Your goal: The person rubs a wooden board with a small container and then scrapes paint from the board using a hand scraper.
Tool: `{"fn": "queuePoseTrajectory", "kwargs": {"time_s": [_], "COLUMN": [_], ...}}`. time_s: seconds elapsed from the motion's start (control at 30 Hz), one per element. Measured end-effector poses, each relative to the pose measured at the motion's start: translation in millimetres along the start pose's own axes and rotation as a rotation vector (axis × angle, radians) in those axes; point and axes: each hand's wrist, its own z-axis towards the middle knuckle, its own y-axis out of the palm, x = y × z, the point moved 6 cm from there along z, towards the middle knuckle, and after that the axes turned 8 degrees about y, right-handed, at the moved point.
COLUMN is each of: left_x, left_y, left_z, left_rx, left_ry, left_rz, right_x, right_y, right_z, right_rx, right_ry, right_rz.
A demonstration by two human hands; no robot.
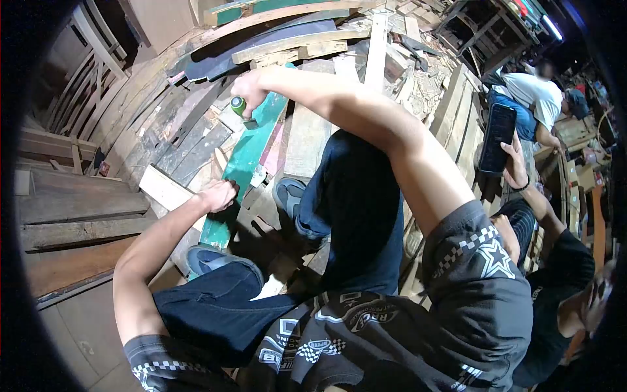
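Note:
A long green-painted wooden board [266, 129] lies slantwise on the floor in front of me, between my feet and the scrap wood. My right hand [251, 90] is closed around a tool with a round green end [238, 103] over the far part of the board; most of the tool is hidden by the hand. At the near part, my left hand [219, 195] has its fingers curled at the board's left edge. A pale wooden strip [168, 188] lies beside my left wrist. My grey shoe [289, 196] is close to the board's right side.
Curved planks [287, 47] and wood scraps are heaped beyond the board. Stacked timber [85, 209] stands at left. At right, a seated person holds a phone [498, 138]; farther back, another person in a white shirt [532, 98] bends forward near more timber.

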Motion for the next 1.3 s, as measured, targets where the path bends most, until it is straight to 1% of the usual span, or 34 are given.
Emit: {"fn": "queuePoseTrajectory", "kwargs": {"time_s": [0.1,0.2,0.3,0.4,0.47,0.53,0.57,0.67,0.73,0.8,0.87,0.9,1.0,1.03,1.13,1.17,1.27,1.3], "left_x": [-4,-9,-8,-9,-16,-7,-9,-15,-14,-12,-7,-4,0,-3,-3,-5,-2,-3], "left_y": [8,14,12,15,27,17,20,28,25,23,18,9,1,6,5,5,0,0], "left_z": [3,4,2,-1,5,2,4,5,2,3,2,0,-1,1,1,1,0,-1], "left_rx": [0.046,0.016,0.024,0.149,0.095,0.148,0.153,0.164,0.176,0.093,0.01,0.099,0.097,0.126,0.155,0.132,0.073,0.084], "left_ry": [0.025,-0.025,0.019,0.043,0.01,0.057,0.069,0.079,0.067,0.061,0.054,0.009,0.018,0.042,0.07,0.053,0.006,0.016], "left_rz": [0.018,-0.006,0.014,-0.006,0.007,0.04,0.04,0.035,0.024,0.061,0.096,0.023,-0.006,-0.016,-0.005,-0.039,-0.006,-0.007], "right_x": [1,4,4,5,5,6,9,12,12,10,11,11,8,8,5,5,4,5], "right_y": [0,4,2,4,5,7,10,12,13,12,10,9,5,4,3,2,0,0], "right_z": [1,5,2,4,8,11,12,16,16,16,15,13,8,6,5,3,0,-1], "right_rx": [0.05,-0.02,0.015,0.028,0.078,0.079,0.03,0.099,0.079,0.087,0.05,0.03,0.039,0.062,0.028,0.013,0.032,-0.014], "right_ry": [-0.006,0.033,0.032,-0.023,-0.008,0.003,0.031,0.003,0.006,0.009,0.029,0.039,0.025,0.018,0.016,0.004,0.03,0.046], "right_rz": [-0.01,0.013,-0.017,0.035,-0.017,-0.003,0.01,0.008,-0.015,-0.04,-0.034,-0.03,-0.024,-0.017,-0.002,0.01,-0.009,0.016]}}
